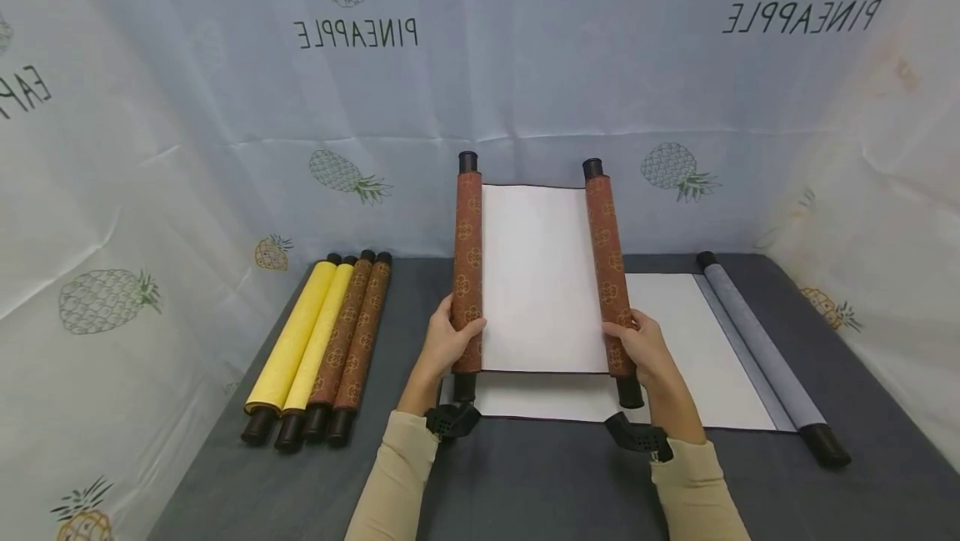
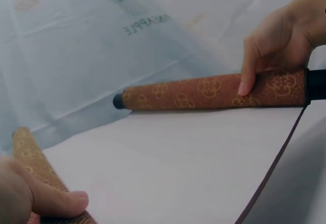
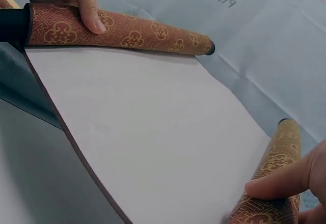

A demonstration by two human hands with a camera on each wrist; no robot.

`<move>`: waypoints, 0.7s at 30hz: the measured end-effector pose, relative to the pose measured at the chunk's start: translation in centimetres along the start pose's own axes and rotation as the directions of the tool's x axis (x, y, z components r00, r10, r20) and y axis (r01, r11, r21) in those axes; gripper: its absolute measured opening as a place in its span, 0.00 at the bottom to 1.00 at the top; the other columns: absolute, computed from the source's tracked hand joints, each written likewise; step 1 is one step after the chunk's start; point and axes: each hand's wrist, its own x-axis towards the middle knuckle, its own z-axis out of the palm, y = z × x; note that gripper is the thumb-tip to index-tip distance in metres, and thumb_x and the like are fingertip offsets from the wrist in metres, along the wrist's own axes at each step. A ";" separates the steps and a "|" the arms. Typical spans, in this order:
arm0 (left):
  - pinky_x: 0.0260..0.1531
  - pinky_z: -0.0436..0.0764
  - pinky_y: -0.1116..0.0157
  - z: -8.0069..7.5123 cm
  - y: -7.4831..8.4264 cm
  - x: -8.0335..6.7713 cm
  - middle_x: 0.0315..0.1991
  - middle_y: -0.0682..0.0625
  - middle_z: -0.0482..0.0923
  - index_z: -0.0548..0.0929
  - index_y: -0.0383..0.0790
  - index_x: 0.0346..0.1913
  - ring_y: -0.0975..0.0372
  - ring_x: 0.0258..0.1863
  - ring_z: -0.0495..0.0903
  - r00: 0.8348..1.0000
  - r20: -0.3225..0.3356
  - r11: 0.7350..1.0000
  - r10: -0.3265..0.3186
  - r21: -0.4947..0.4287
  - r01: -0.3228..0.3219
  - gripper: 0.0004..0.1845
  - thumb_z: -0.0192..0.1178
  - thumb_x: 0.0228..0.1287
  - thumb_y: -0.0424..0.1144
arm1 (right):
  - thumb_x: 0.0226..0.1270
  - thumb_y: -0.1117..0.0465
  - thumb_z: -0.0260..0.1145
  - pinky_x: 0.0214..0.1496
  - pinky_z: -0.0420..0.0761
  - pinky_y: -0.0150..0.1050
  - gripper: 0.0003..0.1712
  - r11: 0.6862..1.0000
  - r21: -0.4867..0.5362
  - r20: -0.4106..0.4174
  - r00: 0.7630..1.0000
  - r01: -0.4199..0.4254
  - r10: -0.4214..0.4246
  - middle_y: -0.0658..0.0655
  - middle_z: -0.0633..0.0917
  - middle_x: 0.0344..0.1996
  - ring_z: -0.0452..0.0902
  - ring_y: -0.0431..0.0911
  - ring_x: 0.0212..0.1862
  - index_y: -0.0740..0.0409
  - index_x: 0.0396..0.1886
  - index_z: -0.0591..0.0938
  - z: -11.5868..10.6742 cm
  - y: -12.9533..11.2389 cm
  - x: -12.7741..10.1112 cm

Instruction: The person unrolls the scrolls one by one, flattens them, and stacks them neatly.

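Got my left hand [image 1: 450,341] and right hand [image 1: 643,349] each wrapped round a roller low down, mid-frame, so the scroll [image 1: 542,278] stays taut and upright off the surface [image 1: 525,483].

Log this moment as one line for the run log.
left hand: grips left roller | right hand: grips right roller | brown scroll: open, lifted | grey scroll: unrolled on table

Soft, even, diffuse light, faint shadows, no glare, wide-angle bending at edges, near fingers blurred
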 end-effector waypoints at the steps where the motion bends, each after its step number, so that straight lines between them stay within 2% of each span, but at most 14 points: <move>1: 0.58 0.74 0.44 0.1 0.1 0.0 0.64 0.30 0.67 0.54 0.29 0.73 0.41 0.60 0.72 1.000 0.005 1.000 -0.006 -0.010 0.006 0.38 0.60 0.64 0.33 | 0.71 0.60 0.54 0.65 0.66 0.60 0.39 1.000 0.010 -0.008 1.000 0.000 0.000 0.74 0.61 0.68 0.63 0.64 0.66 0.71 0.74 0.50 0.0 0.0 0.0; 4: 0.63 0.69 0.42 0.5 0.3 0.1 0.67 0.30 0.61 0.49 0.29 0.74 0.40 0.65 0.67 0.999 0.000 0.998 -0.035 -0.044 0.035 0.39 0.56 0.66 0.32 | 0.70 0.59 0.54 0.64 0.67 0.58 0.38 1.000 0.030 -0.038 0.999 -0.001 0.002 0.74 0.62 0.68 0.64 0.63 0.65 0.72 0.74 0.52 0.3 -0.1 0.1; 8: 0.65 0.66 0.42 0.9 0.4 0.1 0.69 0.30 0.59 0.48 0.30 0.74 0.40 0.67 0.65 0.996 -0.040 0.994 -0.077 -0.081 0.073 0.38 0.55 0.66 0.31 | 0.69 0.59 0.53 0.57 0.71 0.49 0.36 0.999 0.046 -0.072 0.997 -0.006 0.009 0.73 0.66 0.65 0.67 0.59 0.60 0.73 0.71 0.57 0.6 -0.1 0.1; 13: 0.61 0.72 0.44 1.3 0.2 0.1 0.66 0.30 0.64 0.53 0.30 0.73 0.41 0.63 0.70 0.991 -0.106 0.995 -0.082 -0.058 0.076 0.39 0.58 0.63 0.34 | 0.68 0.59 0.52 0.47 0.70 0.39 0.34 0.999 0.035 -0.097 0.995 -0.010 0.014 0.71 0.69 0.62 0.69 0.55 0.54 0.73 0.70 0.61 0.7 0.1 0.1; 17: 0.54 0.77 0.48 1.4 0.1 0.0 0.62 0.32 0.69 0.57 0.30 0.72 0.43 0.57 0.76 0.985 -0.159 0.997 -0.072 -0.031 0.068 0.39 0.62 0.61 0.38 | 0.67 0.57 0.54 0.45 0.71 0.37 0.35 1.000 0.007 -0.109 0.994 -0.001 0.001 0.71 0.69 0.60 0.69 0.54 0.52 0.72 0.69 0.61 0.6 0.1 0.0; 21: 0.52 0.79 0.50 1.3 0.1 0.0 0.59 0.33 0.71 0.59 0.32 0.71 0.45 0.55 0.77 0.983 -0.174 0.998 -0.062 -0.033 0.057 0.40 0.66 0.59 0.40 | 0.68 0.54 0.59 0.43 0.72 0.35 0.37 1.000 -0.016 -0.120 0.993 0.011 -0.013 0.71 0.70 0.60 0.70 0.54 0.52 0.72 0.69 0.61 0.6 0.2 -0.1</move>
